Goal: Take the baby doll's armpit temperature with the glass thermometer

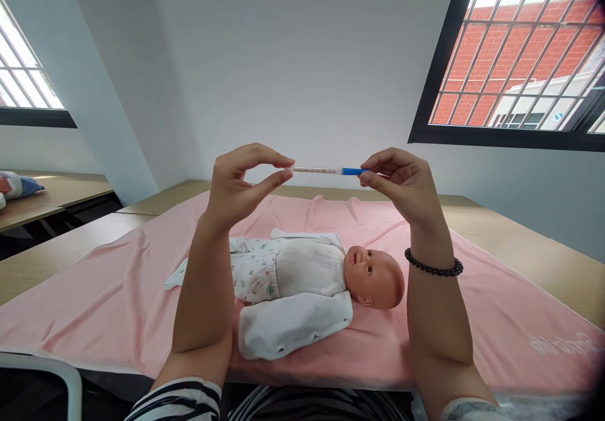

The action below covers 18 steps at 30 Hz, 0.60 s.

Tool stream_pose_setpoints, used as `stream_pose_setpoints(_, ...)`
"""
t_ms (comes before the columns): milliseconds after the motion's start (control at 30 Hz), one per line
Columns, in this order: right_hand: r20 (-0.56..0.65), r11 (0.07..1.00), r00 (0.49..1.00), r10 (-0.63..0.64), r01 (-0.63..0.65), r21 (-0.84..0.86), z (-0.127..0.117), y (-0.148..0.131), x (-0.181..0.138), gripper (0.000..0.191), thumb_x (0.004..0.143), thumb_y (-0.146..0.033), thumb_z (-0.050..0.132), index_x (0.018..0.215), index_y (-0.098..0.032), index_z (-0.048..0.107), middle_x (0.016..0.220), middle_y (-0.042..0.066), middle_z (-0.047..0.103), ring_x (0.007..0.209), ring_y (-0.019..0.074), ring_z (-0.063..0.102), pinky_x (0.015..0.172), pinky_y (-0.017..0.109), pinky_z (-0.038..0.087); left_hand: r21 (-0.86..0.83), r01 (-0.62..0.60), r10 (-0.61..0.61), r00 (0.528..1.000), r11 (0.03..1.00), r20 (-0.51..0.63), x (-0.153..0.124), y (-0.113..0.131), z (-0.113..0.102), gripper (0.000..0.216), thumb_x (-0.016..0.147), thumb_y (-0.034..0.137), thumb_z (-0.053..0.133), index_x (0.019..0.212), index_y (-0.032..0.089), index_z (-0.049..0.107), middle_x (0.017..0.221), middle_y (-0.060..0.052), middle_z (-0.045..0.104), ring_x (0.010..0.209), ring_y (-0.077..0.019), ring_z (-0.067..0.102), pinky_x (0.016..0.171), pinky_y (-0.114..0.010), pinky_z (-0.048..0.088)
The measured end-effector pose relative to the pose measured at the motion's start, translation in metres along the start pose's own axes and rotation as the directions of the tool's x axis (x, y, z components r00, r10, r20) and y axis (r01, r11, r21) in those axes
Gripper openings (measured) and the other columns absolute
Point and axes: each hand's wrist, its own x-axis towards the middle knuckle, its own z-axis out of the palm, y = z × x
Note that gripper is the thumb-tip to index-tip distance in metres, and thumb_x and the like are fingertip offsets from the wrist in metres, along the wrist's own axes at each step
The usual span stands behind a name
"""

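A thin glass thermometer [326, 171] with a blue end is held level in the air, up in front of the wall. My left hand [241, 184] pinches its clear tip between thumb and fingers. My right hand [401, 181] pinches the blue end; a dark bead bracelet [433, 268] circles that wrist. Below the hands a baby doll [312, 276] in white clothes lies on its back on a pink blanket [118, 301], its head pointing right.
The blanket covers a wooden table [529, 232] that runs toward the white wall. Another table [51, 194] with a small soft item on it stands at the left. Barred windows [529, 49] sit at both upper corners. A white chair edge [47, 370] shows at the bottom left.
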Motion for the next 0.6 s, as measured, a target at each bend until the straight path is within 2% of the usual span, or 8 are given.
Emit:
stream_pose_setpoints(167, 0.052, 0.999, 0.997, 0.049, -0.048, -0.012, 0.000, 0.000, -0.001, 0.025, 0.080, -0.041, 0.085, 0.093, -0.022, 0.076, 0.082, 0.001, 0.070, 0.072, 0.0131, 0.066, 0.070, 0.029, 0.060, 0.025, 0.041, -0.041, 0.999, 0.999, 0.012, -0.001, 0.002, 0.000, 0.007, 0.088, 0.034, 0.078, 0.093, 0.029, 0.077, 0.090, 0.000, 0.075, 0.086, -0.0185, 0.070, 0.080, -0.035, 0.057)
stream_pose_setpoints(333, 0.091, 0.994, 0.992, 0.090, -0.083, -0.072, -0.002, 0.001, 0.001, 0.025, 0.081, -0.043, 0.083, 0.093, -0.022, 0.080, 0.081, 0.002, 0.072, 0.070, 0.0139, 0.064, 0.065, 0.030, 0.058, 0.106, 0.096, -0.108, 0.987, 0.990, 0.115, -0.001, 0.001, 0.001, 0.014, 0.088, 0.039, 0.076, 0.094, 0.026, 0.077, 0.091, -0.001, 0.076, 0.088, -0.0198, 0.071, 0.080, -0.035, 0.057)
stream_pose_setpoints(467, -0.053, 0.987, 0.993, 0.104, -0.109, -0.117, -0.017, 0.014, 0.004, 0.022, 0.077, -0.041, 0.086, 0.087, -0.022, 0.081, 0.074, 0.002, 0.071, 0.065, 0.0140, 0.062, 0.062, 0.031, 0.056, 0.205, 0.117, -0.145, 0.981, 0.972, 0.127, -0.001, -0.010, 0.000, 0.014, 0.088, 0.038, 0.074, 0.095, 0.027, 0.076, 0.096, -0.001, 0.077, 0.091, -0.0199, 0.070, 0.080, -0.033, 0.056)
stream_pose_setpoints(533, -0.156, 0.996, 0.984, 0.083, -0.086, -0.013, -0.031, 0.022, 0.005, 0.017, 0.078, -0.041, 0.085, 0.087, -0.027, 0.080, 0.076, 0.000, 0.071, 0.066, 0.0139, 0.063, 0.063, 0.031, 0.057, 0.243, 0.151, -0.180, 0.978, 0.958, 0.104, -0.003, -0.019, -0.002, 0.013, 0.088, 0.037, 0.073, 0.095, 0.027, 0.077, 0.095, -0.001, 0.077, 0.091, -0.0199, 0.070, 0.073, -0.030, 0.054)
stream_pose_setpoints(600, -0.237, 0.989, 0.970, 0.053, -0.019, 0.145, -0.047, 0.028, 0.004, 0.016, 0.083, -0.049, 0.079, 0.089, -0.034, 0.078, 0.083, -0.001, 0.072, 0.072, 0.0157, 0.066, 0.066, 0.032, 0.058, 0.265, 0.197, -0.226, 0.970, 0.944, 0.087, -0.004, -0.030, -0.007, 0.012, 0.087, 0.037, 0.073, 0.094, 0.027, 0.077, 0.093, 0.000, 0.077, 0.089, -0.0200, 0.069, 0.064, -0.027, 0.051)
